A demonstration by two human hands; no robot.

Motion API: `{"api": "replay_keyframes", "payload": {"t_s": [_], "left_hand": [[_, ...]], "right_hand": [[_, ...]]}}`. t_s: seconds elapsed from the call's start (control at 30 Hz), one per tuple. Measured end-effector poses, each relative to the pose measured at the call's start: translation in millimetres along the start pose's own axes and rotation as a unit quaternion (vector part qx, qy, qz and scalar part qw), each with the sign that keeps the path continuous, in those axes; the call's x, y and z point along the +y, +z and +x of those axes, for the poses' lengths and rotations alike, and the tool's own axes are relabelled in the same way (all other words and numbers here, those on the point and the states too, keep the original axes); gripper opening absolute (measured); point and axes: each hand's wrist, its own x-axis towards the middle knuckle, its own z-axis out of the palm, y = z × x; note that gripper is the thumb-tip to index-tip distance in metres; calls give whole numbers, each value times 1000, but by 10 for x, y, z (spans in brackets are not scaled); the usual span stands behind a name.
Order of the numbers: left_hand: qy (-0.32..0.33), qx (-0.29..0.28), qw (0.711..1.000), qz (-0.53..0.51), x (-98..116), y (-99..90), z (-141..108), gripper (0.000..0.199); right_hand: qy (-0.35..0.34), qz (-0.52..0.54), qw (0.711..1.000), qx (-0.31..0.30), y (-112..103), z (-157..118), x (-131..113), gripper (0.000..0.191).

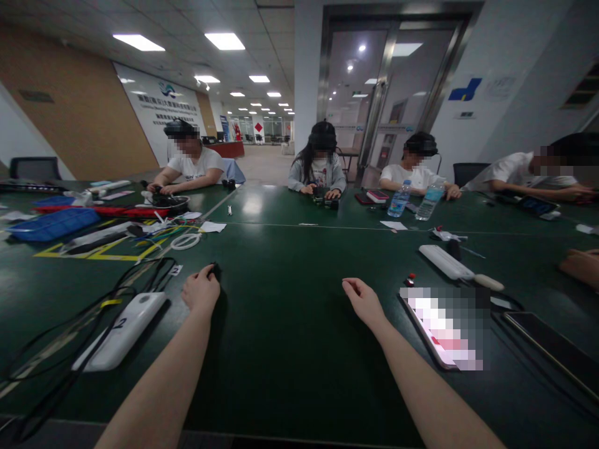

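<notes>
On the green table, my left hand pinches a small black object between thumb and fingertips; what it is cannot be made out. A white power bank marked 2, with black cables, lies just left of my left forearm. My right hand hovers over or rests on the table with its fingers curled together, and nothing shows in them. Right of it are a small black and red item and a phone with a lit, pixelated screen.
A blue tray, tangled cables and a white cable coil are at the left. Two water bottles, a white power bank and a dark phone lie right. Several people sit around the table.
</notes>
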Motion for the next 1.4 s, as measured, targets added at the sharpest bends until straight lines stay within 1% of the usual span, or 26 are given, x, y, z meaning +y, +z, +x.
{"api": "replay_keyframes", "payload": {"t_s": [0.17,0.33,0.4,0.53,0.6,0.63,0.7,0.73,0.8,0.9,1.03,1.27,1.4], "left_hand": [[3,-6,1000,-8,-5,-14,-4,40],[19,-4,1000,-19,-33,5,-12,40],[18,-4,1000,-25,-37,17,-35,40],[3,10,999,-31,-19,21,-111,41],[-2,13,999,-31,-13,18,-137,41],[-3,12,999,-29,-17,18,-140,41],[-4,1,1000,-24,-38,19,-124,41],[0,-6,1000,-20,-55,19,-106,41],[17,-20,1000,-11,-93,15,-64,41],[36,-38,999,2,-134,-2,-15,42],[31,-47,998,12,-135,-22,8,42],[31,-44,999,7,-116,-22,-1,41],[38,-43,998,15,-109,-14,-19,42]], "right_hand": [[-13,1,1000,16,22,-7,11,36],[14,-13,1000,21,40,40,-6,35],[30,-24,998,40,58,74,-26,36],[71,-16,991,115,83,114,-60,46],[78,-5,988,132,81,114,-45,49],[73,0,989,127,76,112,-28,49],[52,13,994,98,63,108,23,49],[42,25,996,80,55,107,50,50],[31,56,996,62,39,107,101,51],[29,91,994,62,27,114,148,52],[33,73,996,49,41,146,175,52],[42,74,996,42,41,184,161,53],[30,85,995,43,41,188,161,52]]}}
